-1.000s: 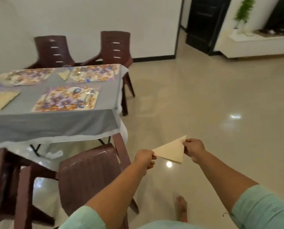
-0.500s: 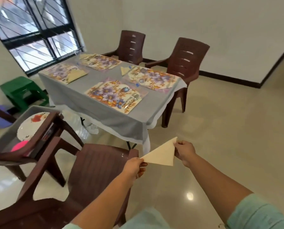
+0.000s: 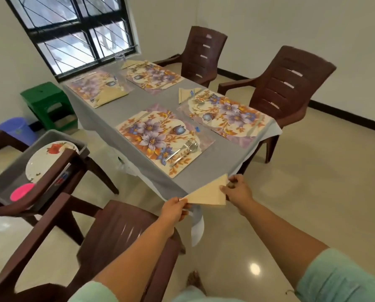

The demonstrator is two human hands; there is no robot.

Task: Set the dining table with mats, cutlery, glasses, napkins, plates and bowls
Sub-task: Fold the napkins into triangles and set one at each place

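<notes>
We are holding a folded napkin (image 3: 207, 194) between both hands, just above the near corner of the dining table (image 3: 223, 158); our left hand (image 3: 174, 211) is pinching its left tip and our right hand (image 3: 236, 190) is pinching its upper right corner, fingers curled on the cloth. The napkin is looking like a flat cream triangle, soft and matte, its edges crisp enough to keep the fold.

To do this step well, we are judging that it should go down beside the nearest mat (image 3: 163, 140), which has no napkin yet, keeping both corners taut until the cloth is lying flat so the fold is not springing open. We should be steering clear of the fork and spoon (image 3: 185, 150) lying on that mat's right side, since shiny metal slides easily on a glossy laminated surface.

The mats are rectangular, slick and printed with purple flowers; the tablecloth is a smooth grey sheet hanging over the edge. A grey bin (image 3: 5, 182) on a brown chair to our left is holding a white plate (image 3: 41, 162) and something pink (image 3: 21, 191)
</notes>
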